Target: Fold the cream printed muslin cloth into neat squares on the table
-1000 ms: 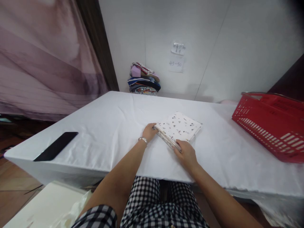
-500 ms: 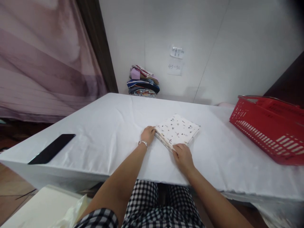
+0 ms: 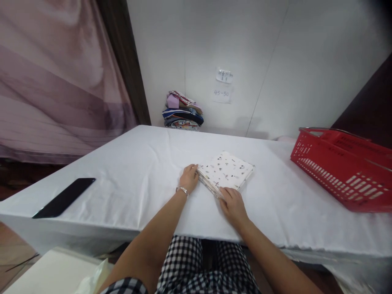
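A white cloth with a small scattered print lies folded into a layered, roughly square stack on the white-covered table. At its left corner, my left hand grips the folded edge with closed fingers; a bracelet circles that wrist. My right hand is closed on the near corner of the same edge, thumb underneath or at the side and fingers on top. Between both hands the stacked layers of the edge show. The fingertips are partly hidden by the cloth.
A red plastic basket stands at the table's right. On the left lies a flat black object near the front edge. A pile of folded fabrics sits against the wall behind the table, below paper labels. A pink curtain hangs at the left.
The camera view has shifted slightly. Both hands keep hold of the folded cloth's near edge, and the cloth lies in nearly the same place on the table.
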`<state>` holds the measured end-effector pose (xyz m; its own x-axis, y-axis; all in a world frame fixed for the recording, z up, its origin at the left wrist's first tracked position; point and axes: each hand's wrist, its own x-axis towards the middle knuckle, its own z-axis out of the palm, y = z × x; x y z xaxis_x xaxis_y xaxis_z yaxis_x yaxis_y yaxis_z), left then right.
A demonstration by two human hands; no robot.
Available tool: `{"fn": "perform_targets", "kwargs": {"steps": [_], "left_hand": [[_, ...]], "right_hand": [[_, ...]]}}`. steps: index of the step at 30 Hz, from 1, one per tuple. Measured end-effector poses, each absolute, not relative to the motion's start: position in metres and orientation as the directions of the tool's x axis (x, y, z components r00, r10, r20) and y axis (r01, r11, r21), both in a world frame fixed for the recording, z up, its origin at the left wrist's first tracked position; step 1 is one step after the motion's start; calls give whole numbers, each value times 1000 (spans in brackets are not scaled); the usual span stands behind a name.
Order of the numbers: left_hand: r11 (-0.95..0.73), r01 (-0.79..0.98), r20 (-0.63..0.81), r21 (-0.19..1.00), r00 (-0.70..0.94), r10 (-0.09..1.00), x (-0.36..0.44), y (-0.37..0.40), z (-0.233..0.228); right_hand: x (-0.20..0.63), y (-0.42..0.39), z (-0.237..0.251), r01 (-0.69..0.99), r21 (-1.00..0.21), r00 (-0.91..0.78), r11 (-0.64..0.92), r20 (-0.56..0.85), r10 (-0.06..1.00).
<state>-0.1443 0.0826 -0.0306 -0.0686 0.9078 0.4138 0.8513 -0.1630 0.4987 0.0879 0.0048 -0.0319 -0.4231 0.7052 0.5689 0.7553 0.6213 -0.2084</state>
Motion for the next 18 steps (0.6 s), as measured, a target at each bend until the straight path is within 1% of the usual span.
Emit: {"fn": "perform_targets", "kwargs": {"steps": [2, 4, 8, 14, 18], "left_hand": [[-287, 858, 474, 425, 60, 879, -144, 82, -34], [-359, 850, 492, 385, 139, 859, -145, 81, -37], [-361, 849, 503, 384, 136, 854, -146, 81, -40], [-354, 867, 497, 351, 148, 855, -143, 74, -38], [-310, 883, 462, 351, 125, 878, -142, 72, -36]], "right_hand": [[87, 4, -31, 730, -179, -465, 660, 577, 671], [86, 4, -29, 710, -160, -512, 686, 552, 659], [85, 3, -28, 709, -160, -533, 687, 516, 670], [91, 6, -35, 700, -152, -516, 698, 568, 641], [90, 7, -37, 734, -134, -518, 666, 524, 676]]}}
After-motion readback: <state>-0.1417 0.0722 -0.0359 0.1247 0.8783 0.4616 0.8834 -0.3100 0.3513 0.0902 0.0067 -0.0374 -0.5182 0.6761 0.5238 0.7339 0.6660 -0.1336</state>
